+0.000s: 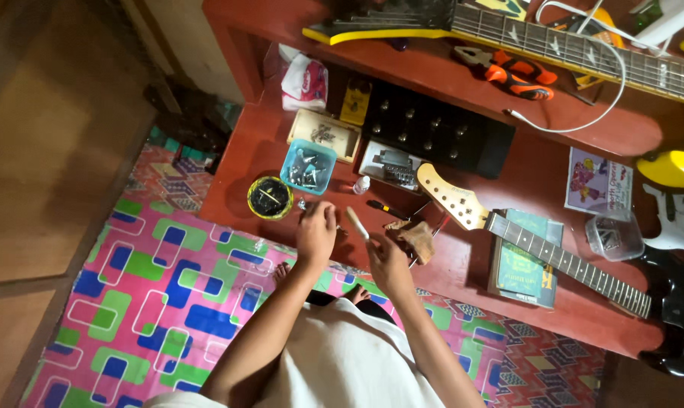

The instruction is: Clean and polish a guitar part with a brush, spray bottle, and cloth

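The left hand (316, 230) pinched a small metal part (302, 205) near the round yellow tin (270, 197). The right hand (387, 263) gripped a pale stick (358, 224) above the red worktop (463, 264).

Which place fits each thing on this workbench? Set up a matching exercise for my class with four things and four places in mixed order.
Things:
1. pliers
2. blue tub of metal parts
3. white stick
4. clear plastic box

Places:
A. in the right hand
B. beside the round yellow tin
C. on the upper shelf, under the yellow guitar's neck
D. near the black guitar's body

Pairs: 1-C, 2-B, 3-A, 4-D
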